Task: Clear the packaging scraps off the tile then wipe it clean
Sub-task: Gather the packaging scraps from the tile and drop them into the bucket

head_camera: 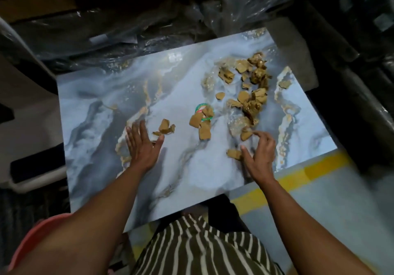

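The marbled tile (136,95) is seen mid-frame, with brown packaging scraps (253,95) scattered at its upper right. The left hand (141,146) is laid flat — fingers spread. A scrap (246,135) is touched by the right hand (259,155) — fingers loosely curled.

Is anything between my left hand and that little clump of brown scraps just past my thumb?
Nothing visible. The left hand lies flat and open on the tile, and the small clump of scraps sits just beyond the thumb, with only bare tile between them.
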`<action>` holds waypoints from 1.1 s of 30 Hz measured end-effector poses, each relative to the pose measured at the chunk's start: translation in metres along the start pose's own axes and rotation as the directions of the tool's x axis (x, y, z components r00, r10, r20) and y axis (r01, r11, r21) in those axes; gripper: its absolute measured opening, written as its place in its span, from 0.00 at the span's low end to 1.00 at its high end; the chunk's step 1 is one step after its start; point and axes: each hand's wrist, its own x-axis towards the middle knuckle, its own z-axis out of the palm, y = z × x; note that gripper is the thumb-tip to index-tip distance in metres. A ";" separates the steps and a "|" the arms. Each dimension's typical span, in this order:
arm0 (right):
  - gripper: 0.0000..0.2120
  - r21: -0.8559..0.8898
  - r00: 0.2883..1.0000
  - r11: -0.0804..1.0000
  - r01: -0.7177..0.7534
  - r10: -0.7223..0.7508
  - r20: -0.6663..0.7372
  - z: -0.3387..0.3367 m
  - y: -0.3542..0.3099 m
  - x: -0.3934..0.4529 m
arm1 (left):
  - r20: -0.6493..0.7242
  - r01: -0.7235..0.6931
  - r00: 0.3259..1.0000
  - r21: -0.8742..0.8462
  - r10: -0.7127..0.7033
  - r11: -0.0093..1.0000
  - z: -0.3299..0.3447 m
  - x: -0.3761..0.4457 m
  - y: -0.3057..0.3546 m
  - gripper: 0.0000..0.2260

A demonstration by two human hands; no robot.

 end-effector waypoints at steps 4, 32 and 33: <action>0.39 -0.164 0.941 0.944 0.285 -0.243 0.236 -0.013 0.023 0.012 | 0.047 -0.130 0.990 -0.047 0.132 0.990 0.029 0.010 0.044 0.43; 0.64 -0.198 0.700 0.871 0.450 -0.206 0.683 -0.068 0.013 0.181 | 0.286 -0.275 0.931 0.136 0.228 0.952 0.095 -0.022 0.226 0.74; 0.65 -0.225 0.699 0.861 0.456 -0.190 0.690 -0.065 0.011 0.177 | 0.281 -0.271 0.934 0.147 0.223 0.951 0.094 -0.021 0.232 0.73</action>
